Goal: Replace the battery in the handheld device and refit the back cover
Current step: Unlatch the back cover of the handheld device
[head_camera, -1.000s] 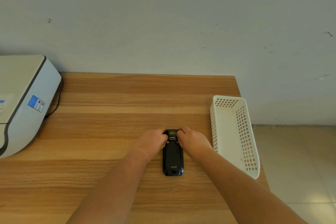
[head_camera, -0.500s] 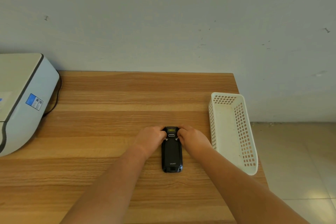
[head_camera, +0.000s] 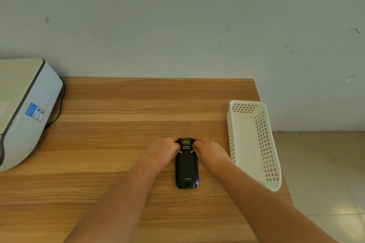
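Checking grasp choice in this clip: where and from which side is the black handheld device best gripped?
Probably by its two long side edges near the far end, one hand coming in from each side, as the left hand and right hand do. The handheld device lies flat, back up, on the table, so only its narrow sides offer purchase.

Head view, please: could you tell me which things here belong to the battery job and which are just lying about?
Job:
- device, face down on the table, back cover on
- left hand and right hand, gripping its top end from either side

Lying about:
- basket, at the table's right edge, nothing visible inside
- printer, far left, with a cable behind it
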A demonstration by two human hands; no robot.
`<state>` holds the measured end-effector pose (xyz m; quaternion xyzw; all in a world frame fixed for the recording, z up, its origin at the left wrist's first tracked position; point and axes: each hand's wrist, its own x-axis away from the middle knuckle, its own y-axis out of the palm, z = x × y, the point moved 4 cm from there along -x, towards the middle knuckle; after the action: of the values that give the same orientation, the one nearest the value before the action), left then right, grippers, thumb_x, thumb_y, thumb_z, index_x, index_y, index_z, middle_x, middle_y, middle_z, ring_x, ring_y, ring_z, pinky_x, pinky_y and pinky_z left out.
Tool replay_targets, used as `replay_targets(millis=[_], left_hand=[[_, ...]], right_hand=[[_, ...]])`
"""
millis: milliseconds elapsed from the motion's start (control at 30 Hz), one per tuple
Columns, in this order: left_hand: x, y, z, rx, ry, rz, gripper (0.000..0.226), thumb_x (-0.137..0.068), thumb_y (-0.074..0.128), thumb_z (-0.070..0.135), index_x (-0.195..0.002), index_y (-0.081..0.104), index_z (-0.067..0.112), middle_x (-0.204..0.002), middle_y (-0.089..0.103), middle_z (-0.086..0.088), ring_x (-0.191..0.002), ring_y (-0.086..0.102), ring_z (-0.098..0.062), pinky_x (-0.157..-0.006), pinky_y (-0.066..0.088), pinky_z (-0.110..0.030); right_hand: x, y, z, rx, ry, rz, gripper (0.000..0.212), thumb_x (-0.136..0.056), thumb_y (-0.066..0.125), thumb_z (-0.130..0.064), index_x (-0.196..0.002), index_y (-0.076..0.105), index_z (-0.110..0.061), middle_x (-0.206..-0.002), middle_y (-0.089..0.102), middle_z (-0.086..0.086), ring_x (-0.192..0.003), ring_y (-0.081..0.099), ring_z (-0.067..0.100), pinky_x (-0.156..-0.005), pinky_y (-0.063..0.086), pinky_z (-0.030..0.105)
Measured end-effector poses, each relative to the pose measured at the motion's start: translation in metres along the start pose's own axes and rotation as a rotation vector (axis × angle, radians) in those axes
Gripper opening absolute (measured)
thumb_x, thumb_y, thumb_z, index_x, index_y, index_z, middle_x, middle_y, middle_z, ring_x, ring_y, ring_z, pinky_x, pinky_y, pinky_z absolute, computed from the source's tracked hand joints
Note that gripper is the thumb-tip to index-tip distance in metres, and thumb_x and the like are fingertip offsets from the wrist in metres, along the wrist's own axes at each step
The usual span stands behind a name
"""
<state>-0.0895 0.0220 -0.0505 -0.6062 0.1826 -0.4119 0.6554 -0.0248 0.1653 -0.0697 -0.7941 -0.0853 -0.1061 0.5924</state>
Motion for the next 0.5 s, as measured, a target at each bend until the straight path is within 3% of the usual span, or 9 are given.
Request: replay_targets(millis=[167, 333, 500], left_hand=[[0.001, 0.004, 0.001, -0.052, 0.019, -0.018, 0.027, -0.100, 0.051, 0.024, -0.120, 0.065, 0.014, -0.139, 0.054, -0.009, -0.113, 0.061, -0.025, -0.094, 0.052, -0.039], [0.001, 0.005, -0.002, -0.054, 0.032, -0.032, 0.030, -0.099, 0.054, 0.023, -0.126, 0.062, 0.014, -0.145, 0.050, -0.008, -0.119, 0.058, -0.025, -0.099, 0.050, -0.038], [0.003, 0.002, -0.002, 0.003, 0.008, -0.020, 0.028, -0.099, 0.054, 0.022, -0.125, 0.062, 0.014, -0.143, 0.052, -0.007, -0.121, 0.057, -0.023, -0.101, 0.048, -0.035]], right_hand=[[-0.001, 0.007, 0.001, 0.036, -0.042, -0.027, 0.036, -0.094, 0.055, -0.010, -0.130, 0.053, -0.013, -0.149, 0.041, 0.001, -0.115, 0.058, 0.018, -0.091, 0.052, 0.032], [0.000, 0.001, -0.002, -0.023, 0.029, 0.058, 0.028, -0.094, 0.058, -0.013, -0.122, 0.059, -0.015, -0.138, 0.052, -0.002, -0.099, 0.063, 0.017, -0.081, 0.054, 0.029], [0.004, -0.005, -0.004, -0.130, 0.067, 0.083, 0.022, -0.100, 0.050, -0.018, -0.118, 0.062, -0.015, -0.133, 0.054, -0.004, -0.102, 0.060, 0.015, -0.084, 0.049, 0.024]])
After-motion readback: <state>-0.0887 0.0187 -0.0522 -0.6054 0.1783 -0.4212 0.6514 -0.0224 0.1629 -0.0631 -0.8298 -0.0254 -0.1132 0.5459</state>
